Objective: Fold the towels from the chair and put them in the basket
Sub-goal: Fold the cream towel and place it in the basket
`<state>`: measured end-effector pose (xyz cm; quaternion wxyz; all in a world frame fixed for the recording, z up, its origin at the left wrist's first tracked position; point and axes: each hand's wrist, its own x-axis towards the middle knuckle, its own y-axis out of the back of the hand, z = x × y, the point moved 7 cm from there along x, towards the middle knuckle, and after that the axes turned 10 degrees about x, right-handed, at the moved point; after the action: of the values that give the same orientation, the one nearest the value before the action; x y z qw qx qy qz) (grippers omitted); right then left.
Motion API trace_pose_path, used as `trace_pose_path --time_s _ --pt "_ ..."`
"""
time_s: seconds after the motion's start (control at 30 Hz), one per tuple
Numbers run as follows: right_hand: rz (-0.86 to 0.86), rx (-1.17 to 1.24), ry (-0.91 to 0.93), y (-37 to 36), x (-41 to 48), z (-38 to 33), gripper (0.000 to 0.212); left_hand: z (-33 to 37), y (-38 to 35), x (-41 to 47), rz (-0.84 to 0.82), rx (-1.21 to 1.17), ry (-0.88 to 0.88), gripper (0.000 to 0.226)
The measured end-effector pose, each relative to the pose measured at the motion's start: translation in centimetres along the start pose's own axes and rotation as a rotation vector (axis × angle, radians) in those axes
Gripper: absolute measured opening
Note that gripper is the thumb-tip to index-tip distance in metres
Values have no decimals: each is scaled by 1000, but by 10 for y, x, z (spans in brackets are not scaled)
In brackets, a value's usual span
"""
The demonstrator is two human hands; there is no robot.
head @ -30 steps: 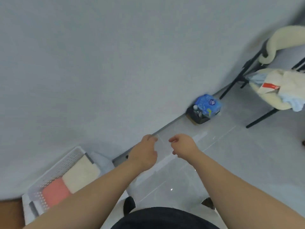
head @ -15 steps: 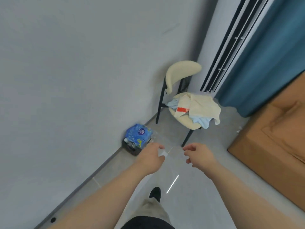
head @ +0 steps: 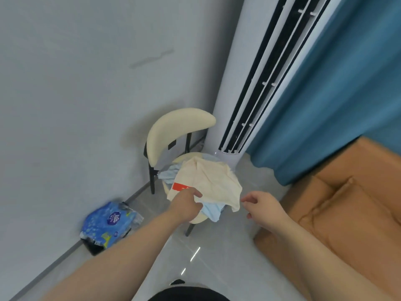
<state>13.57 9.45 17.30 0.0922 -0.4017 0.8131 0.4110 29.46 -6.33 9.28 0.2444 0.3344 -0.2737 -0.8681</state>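
Observation:
A cream chair [head: 176,129] with black legs stands by the wall. On its seat lies a crumpled cream towel [head: 209,179] with a red label [head: 180,186], and under it a light blue towel [head: 213,211] hangs over the front edge. My left hand [head: 187,205] is at the near edge of the cream towel, with the cloth pinched between thumb and fingers. My right hand [head: 263,205] hovers just right of the towel, fingers loosely curled, holding nothing. The basket is out of view.
A blue plastic pack [head: 110,222] lies on the floor against the wall, left of the chair. A tall white air conditioner [head: 243,88] and a blue curtain [head: 351,83] stand behind the chair. An orange-brown sofa [head: 351,205] fills the right side.
My view swung right from the basket to the chair and drew close to it. Both hands reached forward, and the left one arrived at the cream towel.

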Motion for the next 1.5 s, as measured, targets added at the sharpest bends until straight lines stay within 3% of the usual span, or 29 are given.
trace_pose_path --time_s 0.2,0.3,0.47,0.6,0.73,0.87,1.07,1.17,1.27,1.4,1.5 --pt "-159 -80 -14 58 159 10 19 63 -14 113 63 -40 82 32" --pt "-227 -140 18 69 245 17 20 71 -30 159 151 -103 207 33" --pt "-395 -270 -37 72 336 38 10 96 -73 181 217 -258 436 33" --pt "-458 -330 -47 57 397 49 14 110 -103 203 264 -308 504 32" --pt "-466 -342 -66 31 440 70 13 107 -133 222 313 -371 564 29" --pt "-439 -345 -24 -10 489 98 24 85 -170 254 366 -376 568 29" --pt "-307 -554 207 -75 551 132 72 29 -249 315 525 -421 515 31" --pt "-290 -630 364 -97 564 138 54 10 -284 333 626 -421 512 31" --pt "-332 -453 399 -104 573 141 27 10 -310 337 723 -413 526 31" --pt "-448 -111 345 -104 576 139 39 34 -336 332 824 -355 548 36" --pt "-609 128 290 -93 548 135 37 66 -349 315 917 -352 613 44"
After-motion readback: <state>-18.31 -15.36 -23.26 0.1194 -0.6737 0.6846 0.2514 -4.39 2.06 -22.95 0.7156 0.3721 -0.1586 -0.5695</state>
